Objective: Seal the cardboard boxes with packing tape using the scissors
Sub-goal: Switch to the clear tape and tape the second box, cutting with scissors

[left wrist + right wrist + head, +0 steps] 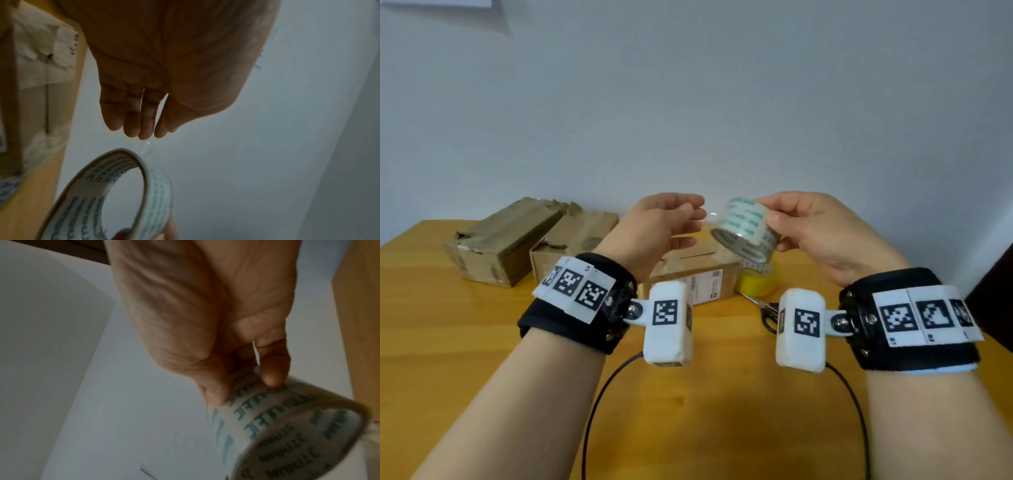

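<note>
Right hand [822, 233]: you hold the clear tape roll [746, 229].
Left hand [657, 229]: relaxed, empty, at the roll's 9 o'clock, nearest the free end.

The clear tape roll [746, 229], printed with green lettering on its white core, was held tilted in the air above the bench [441, 329], its open side facing down and leftward. A thin clear strip [703, 216] seemed to lead from it toward the left, though it was too faint to tell for sure. Three worn cardboard boxes stood on the bench: the left box [500, 240] and the middle box [575, 236] with torn, rough flaps, the near box [698, 274] bearing a white label. A yellow tape roll [756, 281] lay just beside the near box, and the scissors [765, 308] lay near it, partly hidden.
</note>
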